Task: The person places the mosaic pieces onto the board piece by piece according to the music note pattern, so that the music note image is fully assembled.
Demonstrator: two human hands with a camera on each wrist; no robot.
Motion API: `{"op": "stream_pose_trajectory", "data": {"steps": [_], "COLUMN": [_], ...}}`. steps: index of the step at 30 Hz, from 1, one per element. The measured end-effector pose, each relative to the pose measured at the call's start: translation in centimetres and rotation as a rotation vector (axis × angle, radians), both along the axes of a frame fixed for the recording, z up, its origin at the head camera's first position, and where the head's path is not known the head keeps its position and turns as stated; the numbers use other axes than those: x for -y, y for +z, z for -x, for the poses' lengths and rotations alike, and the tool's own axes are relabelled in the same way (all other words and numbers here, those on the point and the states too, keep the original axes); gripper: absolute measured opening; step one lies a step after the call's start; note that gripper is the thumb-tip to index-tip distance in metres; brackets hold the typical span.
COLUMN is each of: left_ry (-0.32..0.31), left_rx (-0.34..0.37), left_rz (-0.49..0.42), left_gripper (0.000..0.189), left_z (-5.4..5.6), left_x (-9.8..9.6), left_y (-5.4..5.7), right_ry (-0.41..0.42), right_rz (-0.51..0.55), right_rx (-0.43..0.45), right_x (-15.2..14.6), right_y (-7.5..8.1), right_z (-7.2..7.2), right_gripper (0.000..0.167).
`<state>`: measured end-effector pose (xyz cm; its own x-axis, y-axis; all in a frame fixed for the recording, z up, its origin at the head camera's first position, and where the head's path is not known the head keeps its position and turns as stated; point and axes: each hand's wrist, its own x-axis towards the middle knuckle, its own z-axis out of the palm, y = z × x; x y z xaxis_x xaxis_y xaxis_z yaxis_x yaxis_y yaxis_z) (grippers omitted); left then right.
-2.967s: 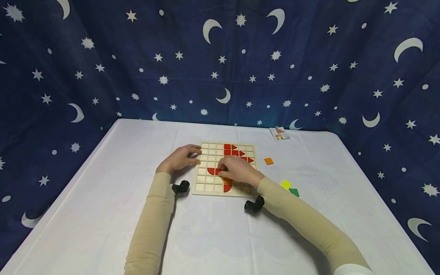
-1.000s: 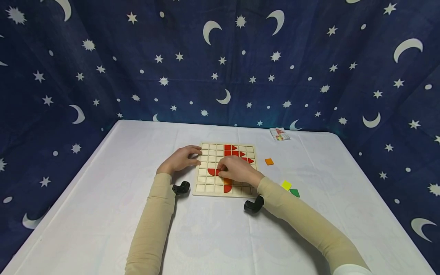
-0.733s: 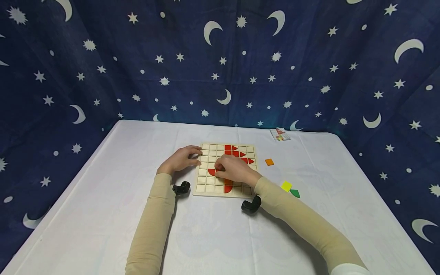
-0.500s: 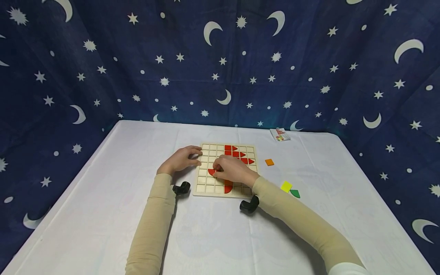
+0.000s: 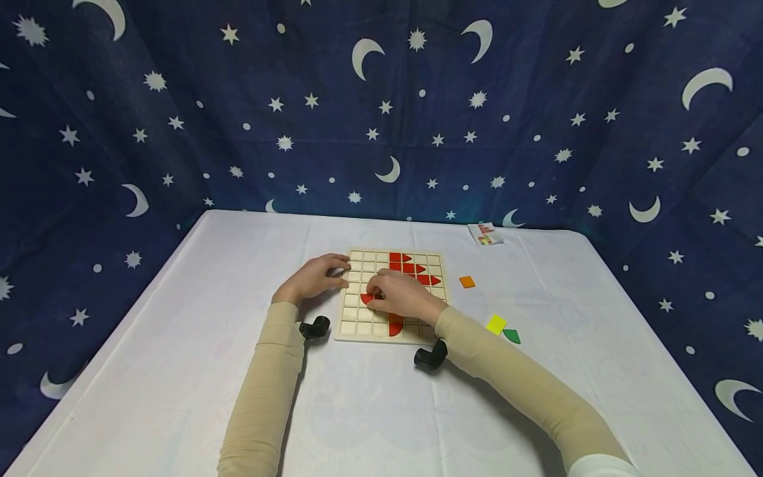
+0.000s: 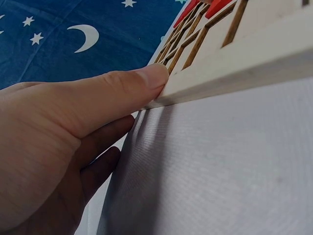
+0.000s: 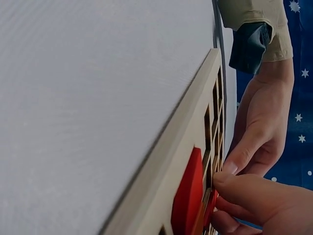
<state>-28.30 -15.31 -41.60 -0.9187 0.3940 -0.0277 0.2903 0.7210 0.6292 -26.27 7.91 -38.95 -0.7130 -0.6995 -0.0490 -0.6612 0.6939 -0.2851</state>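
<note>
A square wooden grid board (image 5: pixel 356 328) lies on the table with several red tiles (image 5: pixel 422 269) and an orange one set in its cells. My left hand (image 5: pixel 311 276) rests at the board's left edge, the thumb (image 6: pixel 154 76) touching the rim and the other fingers loosely spread below it. Over the middle of the board, my right hand (image 5: pixel 405 295) pinches at a red quarter-round tile (image 5: pixel 366 299) with curled thumb and fingers. In the right wrist view its thumb (image 7: pixel 226 179) and fingertips meet by a red tile (image 7: pixel 209 208), partly hidden.
Right of the board lie an orange square tile (image 5: pixel 467 282), a yellow tile (image 5: pixel 496 324) and a green tile (image 5: pixel 511 336). A printed pattern card (image 5: pixel 485 234) lies near the table's back edge. Black wrist cameras (image 5: pixel 430 356) sit under both cuffs. A dark star-patterned curtain (image 5: pixel 381 132) stands behind.
My right hand has shifted slightly left across the board, from beside the red quarter-round tile to its right edge. The left hand stays at the board's edge.
</note>
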Motion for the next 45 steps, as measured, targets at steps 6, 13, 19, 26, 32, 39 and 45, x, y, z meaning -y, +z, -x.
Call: {"op": "stream_pose_trajectory", "data": {"steps": [6, 13, 19, 26, 32, 39, 45], "left_ry": [0.005, -0.001, -0.002, -0.005, 0.004, 0.006, 0.002], "left_rx": [-0.002, -0.010, -0.009, -0.008, 0.000, 0.009, 0.009], "left_rz": [-0.004, -0.005, -0.004, -0.008, -0.009, -0.017, -0.029], "left_gripper": [0.045, 0.046, 0.046, 0.047, 0.047, 0.046, 0.045], "left_z": [0.1, -0.1, 0.0, 0.0, -0.1, -0.2, -0.1], "left_x": [0.0, 0.1, 0.0, -0.1, 0.0, -0.1, -0.1], "left_y": [-0.1, -0.1, -0.1, 0.0, 0.0, 0.0, -0.1], "right_ry": [-0.005, -0.006, -0.025, -0.098, -0.242, -0.359, -0.404], "right_rz": [-0.008, -0.011, 0.049, 0.164, 0.227, 0.232, 0.245], "right_rx": [-0.001, -0.016, 0.027, 0.044, 0.064, 0.078, 0.110], "right_x": [0.1, 0.0, -0.7, -4.1, -9.3, -15.5, -18.8], "right_y": [0.0, -0.1, 0.1, 1.2, 1.4, 0.5, -0.4], "right_z": [0.0, 0.0, 0.3, 1.5, 3.0, 4.1, 4.6], "right_gripper": [0.026, 0.024, 0.024, 0.028, 0.029, 0.034, 0.040]}}
